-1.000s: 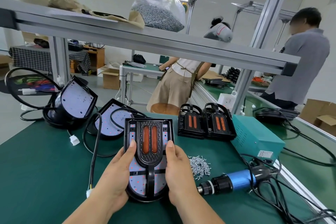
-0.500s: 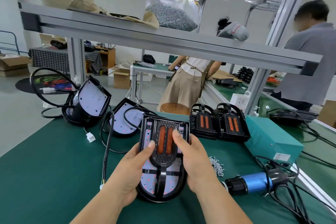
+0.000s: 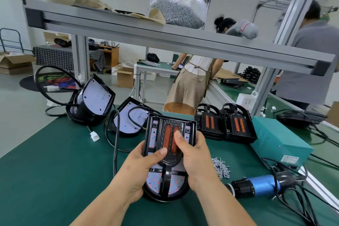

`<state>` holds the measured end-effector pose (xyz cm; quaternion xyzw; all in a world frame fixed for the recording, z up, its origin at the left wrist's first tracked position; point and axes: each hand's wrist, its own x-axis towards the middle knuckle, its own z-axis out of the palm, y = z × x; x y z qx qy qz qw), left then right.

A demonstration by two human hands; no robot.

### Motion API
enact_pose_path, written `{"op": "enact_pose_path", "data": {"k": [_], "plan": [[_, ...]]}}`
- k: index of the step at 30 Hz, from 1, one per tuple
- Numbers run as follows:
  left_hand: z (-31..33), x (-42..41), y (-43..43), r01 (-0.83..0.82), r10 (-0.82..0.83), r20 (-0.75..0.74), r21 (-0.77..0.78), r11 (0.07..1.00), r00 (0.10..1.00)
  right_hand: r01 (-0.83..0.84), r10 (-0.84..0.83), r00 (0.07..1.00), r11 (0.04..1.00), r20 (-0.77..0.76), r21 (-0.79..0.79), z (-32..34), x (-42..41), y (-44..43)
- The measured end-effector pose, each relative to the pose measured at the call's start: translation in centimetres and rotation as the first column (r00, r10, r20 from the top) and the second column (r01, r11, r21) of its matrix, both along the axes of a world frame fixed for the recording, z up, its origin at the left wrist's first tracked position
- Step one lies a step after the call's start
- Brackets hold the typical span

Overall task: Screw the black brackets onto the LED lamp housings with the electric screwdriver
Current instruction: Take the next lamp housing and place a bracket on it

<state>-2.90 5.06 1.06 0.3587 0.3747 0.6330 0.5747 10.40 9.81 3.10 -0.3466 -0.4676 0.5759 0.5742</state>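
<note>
A black LED lamp housing lies on the green table, with a black bracket with two orange strips set on top of it. My left hand grips the housing's left side, thumb pressing on the bracket. My right hand grips the right side, its thumb on the orange strips. The electric screwdriver, blue and black, lies on the table to the right, untouched. A small pile of screws sits between it and my right hand.
Two more bracket stacks stand behind, beside a teal power box. Two open lamp housings with black cables lie at the left. An aluminium shelf rail crosses overhead. Two people work at benches beyond.
Both thumbs have slid inward from the housing's sides onto the bracket's middle. The camera has tilted, so everything sits a little further right and lower in view.
</note>
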Motion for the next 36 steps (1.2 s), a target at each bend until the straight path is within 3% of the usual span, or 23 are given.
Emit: {"op": "enact_pose_path", "data": {"k": [6, 11, 21, 28, 36], "plan": [[-0.1, 0.0, 0.2, -0.034, 0.038, 0.108, -0.036, 0.999, 0.993, -0.006, 0.007, 0.989, 1.0, 0.148, -0.004, -0.5, 0.2, -0.3], [0.1, -0.6, 0.5, -0.147, 0.158, 0.256, -0.064, 0.987, 0.954, -0.173, 0.189, 0.947, 0.981, 0.26, -0.084, -2.3, -0.1, -2.1], [1.0, -1.7, 0.0, 0.003, 0.036, 0.222, -0.173, 0.985, 0.974, -0.233, 0.264, 0.95, 0.956, 0.168, -0.18, -2.6, 0.1, -2.6], [0.7, -1.1, 0.1, -0.138, 0.162, 0.143, -0.165, 0.977, 0.976, -0.23, 0.255, 0.952, 0.961, 0.17, -0.152, -2.9, -0.2, -2.6], [0.9, -1.0, 0.4, -0.162, 0.188, 0.131, -0.184, 0.969, 0.974, -0.191, 0.216, 0.961, 0.97, 0.17, -0.151, -2.9, -0.4, -2.7]]}}
